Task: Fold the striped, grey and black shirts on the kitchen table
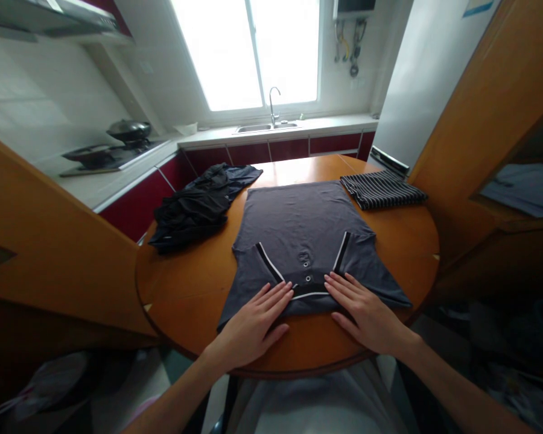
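A dark grey polo shirt (298, 217) lies spread on the round wooden table (181, 289), its collar toward me. Black collar trim with a white edge and two buttons show near the neckline. My left hand (256, 325) rests flat on the left side of the collar, fingers stretched out and thumb apart. On the collar's right side lies my right hand (364, 313), also flat, with its fingertips on the black trim. Neither hand grasps the cloth. Parts of the collar are covered by my fingers.
Rumpled dark clothes (194, 208) are heaped at the table's left. A folded black-and-white striped garment (382, 188) lies at the back right. Beyond the table are a counter with a sink (253, 128), and a stove (117, 158) with pans at the left.
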`<act>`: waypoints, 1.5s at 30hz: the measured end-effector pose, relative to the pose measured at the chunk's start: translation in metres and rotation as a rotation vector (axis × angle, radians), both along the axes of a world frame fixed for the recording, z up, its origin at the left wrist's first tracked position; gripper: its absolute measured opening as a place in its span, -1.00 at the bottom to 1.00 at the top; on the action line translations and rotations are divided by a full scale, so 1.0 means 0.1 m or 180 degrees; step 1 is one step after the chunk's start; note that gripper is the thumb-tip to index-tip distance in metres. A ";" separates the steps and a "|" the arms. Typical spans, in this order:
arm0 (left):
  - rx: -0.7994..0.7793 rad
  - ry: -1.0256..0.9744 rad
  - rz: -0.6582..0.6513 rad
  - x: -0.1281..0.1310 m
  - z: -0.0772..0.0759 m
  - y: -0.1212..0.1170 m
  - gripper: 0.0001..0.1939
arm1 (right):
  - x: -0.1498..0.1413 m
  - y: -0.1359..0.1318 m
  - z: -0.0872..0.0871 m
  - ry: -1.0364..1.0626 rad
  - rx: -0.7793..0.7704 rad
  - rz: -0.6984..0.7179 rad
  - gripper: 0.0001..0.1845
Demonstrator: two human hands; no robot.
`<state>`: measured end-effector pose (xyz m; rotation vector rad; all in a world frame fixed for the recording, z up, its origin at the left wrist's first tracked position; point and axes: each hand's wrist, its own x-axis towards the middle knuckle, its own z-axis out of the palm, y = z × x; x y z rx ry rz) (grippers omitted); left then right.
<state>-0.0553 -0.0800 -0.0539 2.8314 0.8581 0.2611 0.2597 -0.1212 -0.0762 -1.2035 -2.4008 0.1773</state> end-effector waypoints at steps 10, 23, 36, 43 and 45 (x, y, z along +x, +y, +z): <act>-0.0010 -0.0014 0.0007 0.00 -0.01 0.00 -0.34 | 0.00 0.00 0.00 -0.0052 -0.0028 -0.0005 -0.32; -0.0014 -0.0034 0.0016 0.01 0.00 0.01 -0.36 | 0.00 0.00 -0.01 -0.0059 0.0010 -0.0006 -0.33; -0.0047 -0.0031 0.0005 0.00 -0.01 0.01 -0.36 | -0.01 0.00 0.02 -0.0069 -0.0026 -0.0008 -0.32; -0.0028 -0.0083 0.0013 0.01 -0.02 0.01 -0.35 | 0.00 0.01 0.00 -0.0001 0.0015 0.0009 -0.32; -0.0015 -0.0091 0.0014 0.00 -0.02 0.01 -0.35 | 0.00 0.01 -0.01 -0.0016 0.0028 0.0003 -0.32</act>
